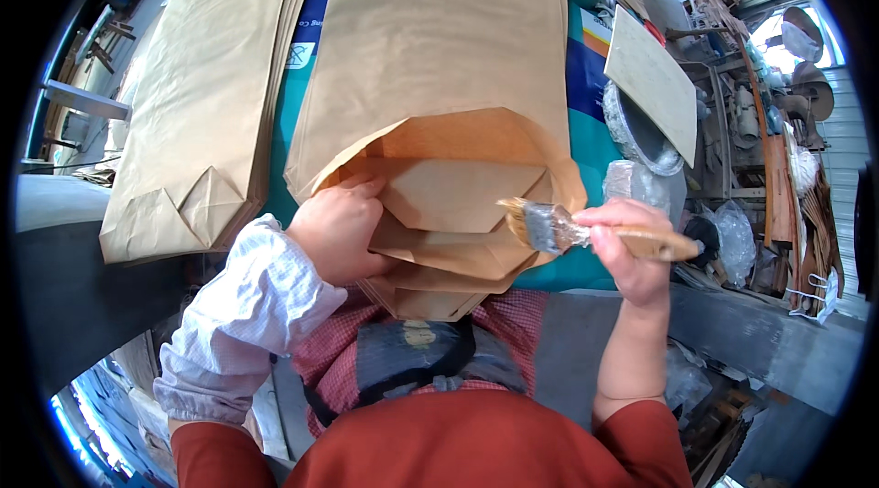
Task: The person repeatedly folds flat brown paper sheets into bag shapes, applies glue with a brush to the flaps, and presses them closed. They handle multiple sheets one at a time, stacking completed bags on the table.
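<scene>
A brown paper bag (476, 196) lies in front of me on a stack of similar bags (449, 39), its near end spread wide with folded flaps inside. My left hand (337, 227) grips the left side of that spread end; some fingertips are hidden by the paper. In my right hand (632, 245) is a flat paintbrush (540, 226) with a wooden handle and clear wrap round its neck. The bristles point left, over the right side of the bag's mouth. Whether they touch the paper I cannot tell.
Another stack of brown paper bags (206, 76) with folded ends lies to the left. At the right a pale flat board (652, 85) leans over a plastic-wrapped basin (632, 135). Teal printed sheeting (586, 204) covers the table. Cluttered shelves (746, 113) stand farther right.
</scene>
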Action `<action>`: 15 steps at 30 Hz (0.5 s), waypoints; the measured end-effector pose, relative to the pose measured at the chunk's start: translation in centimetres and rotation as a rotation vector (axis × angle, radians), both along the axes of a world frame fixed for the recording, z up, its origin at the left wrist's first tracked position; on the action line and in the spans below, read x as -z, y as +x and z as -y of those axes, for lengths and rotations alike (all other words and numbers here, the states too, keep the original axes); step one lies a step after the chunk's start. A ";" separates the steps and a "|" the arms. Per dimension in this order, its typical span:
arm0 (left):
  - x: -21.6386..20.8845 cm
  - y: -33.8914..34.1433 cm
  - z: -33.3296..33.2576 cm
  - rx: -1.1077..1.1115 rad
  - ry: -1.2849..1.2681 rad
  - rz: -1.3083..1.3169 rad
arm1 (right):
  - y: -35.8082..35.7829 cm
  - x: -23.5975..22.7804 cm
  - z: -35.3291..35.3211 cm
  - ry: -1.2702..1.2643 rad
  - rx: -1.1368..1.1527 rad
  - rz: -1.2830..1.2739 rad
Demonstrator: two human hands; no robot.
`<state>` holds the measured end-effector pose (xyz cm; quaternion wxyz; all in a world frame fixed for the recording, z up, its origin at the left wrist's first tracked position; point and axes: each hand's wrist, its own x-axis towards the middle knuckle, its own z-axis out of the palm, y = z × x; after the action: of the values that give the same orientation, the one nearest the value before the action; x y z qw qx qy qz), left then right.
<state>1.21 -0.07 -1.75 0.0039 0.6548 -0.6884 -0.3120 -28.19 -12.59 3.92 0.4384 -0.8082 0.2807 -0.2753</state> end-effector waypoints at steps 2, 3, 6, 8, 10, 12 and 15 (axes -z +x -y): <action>0.0 -0.1 0.3 0.054 0.051 0.043 | 1.7 0.6 0.4 -0.102 -0.205 -0.037; 0.4 -0.1 -0.1 0.081 -0.027 0.056 | 3.0 1.4 0.4 -0.140 -0.275 -0.062; 0.1 0.1 0.0 0.110 -0.047 0.044 | 7.1 4.2 0.4 -0.181 -0.428 -0.046; 0.2 0.1 -0.2 0.119 -0.066 0.041 | 8.0 5.0 0.7 -0.188 -0.478 -0.070; 0.8 0.1 -0.5 0.123 -0.096 0.025 | 7.9 4.9 1.1 -0.204 -0.490 -0.162; 0.8 0.4 -0.8 0.035 -0.129 -0.041 | 6.6 4.3 1.9 -0.158 -0.364 -0.178; 0.5 0.3 0.3 -0.182 0.016 -0.120 | 3.7 3.9 1.8 0.011 0.022 -0.072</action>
<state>1.54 -0.41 -2.27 0.0680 0.6947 -0.6222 -0.3545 -24.53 -14.42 0.00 0.4295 -0.8121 0.3066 -0.2491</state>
